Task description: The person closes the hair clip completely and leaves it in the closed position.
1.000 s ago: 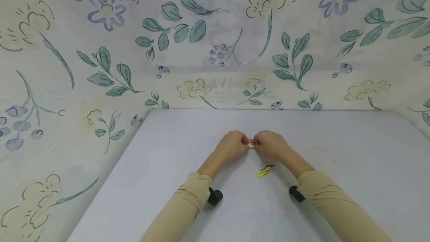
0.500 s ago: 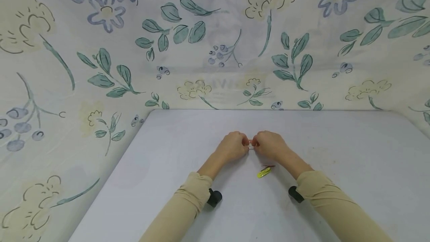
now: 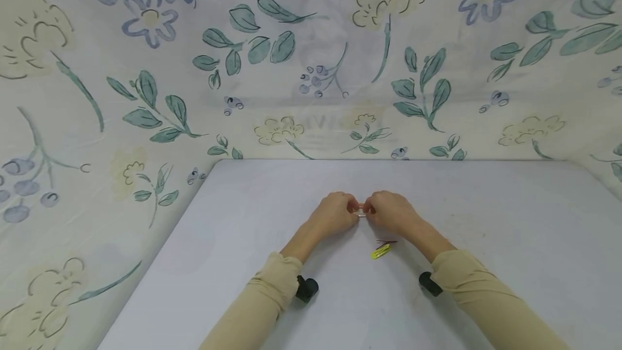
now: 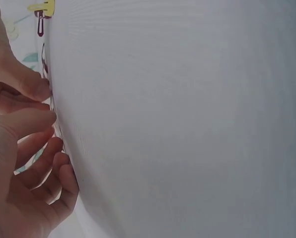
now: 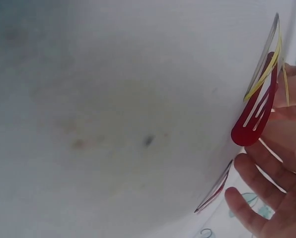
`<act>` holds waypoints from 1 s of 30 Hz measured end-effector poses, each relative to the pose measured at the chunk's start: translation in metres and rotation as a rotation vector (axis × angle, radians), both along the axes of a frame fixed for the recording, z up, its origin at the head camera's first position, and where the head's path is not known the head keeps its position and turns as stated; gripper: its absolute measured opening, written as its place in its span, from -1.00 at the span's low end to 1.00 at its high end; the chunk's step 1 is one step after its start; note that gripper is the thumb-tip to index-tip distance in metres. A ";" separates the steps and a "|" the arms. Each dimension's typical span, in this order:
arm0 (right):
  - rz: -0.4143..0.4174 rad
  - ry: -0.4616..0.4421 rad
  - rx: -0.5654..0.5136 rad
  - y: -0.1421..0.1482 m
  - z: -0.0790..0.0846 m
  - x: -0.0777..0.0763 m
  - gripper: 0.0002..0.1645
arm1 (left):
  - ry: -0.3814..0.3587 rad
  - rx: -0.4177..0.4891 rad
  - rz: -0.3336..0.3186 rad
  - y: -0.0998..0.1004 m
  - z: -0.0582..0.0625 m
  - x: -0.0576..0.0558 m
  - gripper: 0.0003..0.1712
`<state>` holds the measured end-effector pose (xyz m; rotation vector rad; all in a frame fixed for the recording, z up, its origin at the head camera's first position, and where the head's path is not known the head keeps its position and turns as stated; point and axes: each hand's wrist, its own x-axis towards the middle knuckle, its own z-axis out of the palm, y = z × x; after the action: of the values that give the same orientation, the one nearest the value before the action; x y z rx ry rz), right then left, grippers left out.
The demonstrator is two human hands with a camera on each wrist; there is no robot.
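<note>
In the head view my left hand (image 3: pixel 336 213) and right hand (image 3: pixel 391 211) meet over the white table. Between their fingertips they pinch a small, slim, pinkish hair clip (image 3: pixel 362 211), mostly covered by fingers. The left wrist view shows both sets of fingers close to the tabletop, the clip barely visible. Nearer than the hands lie a yellow snap hair clip (image 3: pixel 381 251) and a dark red snap hair clip (image 5: pixel 247 131), overlapping in the right wrist view. By my right fingers there, another slim red hair clip (image 5: pixel 215 191) lies on the table, its two layers spread apart.
The white table (image 3: pixel 243 204) reaches back to a floral cloth (image 3: pixel 330 118) that hangs behind and on the left. A black wrist camera (image 3: pixel 307 289) sits under the left sleeve, and another black camera (image 3: pixel 430 283) under the right.
Both hands stay together at nearly the same spot, still pinching the small clip, with only slight finger motion. The head view has shifted a little. The clips on the table have not moved.
</note>
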<state>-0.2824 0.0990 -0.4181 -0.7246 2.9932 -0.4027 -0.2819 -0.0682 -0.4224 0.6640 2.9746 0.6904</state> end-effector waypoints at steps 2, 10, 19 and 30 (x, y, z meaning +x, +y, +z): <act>0.007 0.008 -0.004 0.001 0.000 0.001 -0.82 | -0.006 0.005 -0.002 -0.001 0.001 0.001 -0.78; -0.017 -0.006 -0.072 0.004 0.001 0.006 -0.80 | -0.057 0.071 0.000 -0.006 0.002 0.004 -0.73; -0.030 0.008 -0.160 0.013 0.004 0.016 -0.79 | -0.126 0.199 -0.014 -0.012 0.002 0.007 -0.68; -0.024 0.040 -0.313 0.030 0.010 0.027 -0.78 | -0.180 0.298 -0.076 -0.015 0.002 0.016 -0.65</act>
<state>-0.2554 0.1295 -0.4079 -0.7227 3.0117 -0.8821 -0.2663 -0.0836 -0.4204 0.6815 2.6936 1.1353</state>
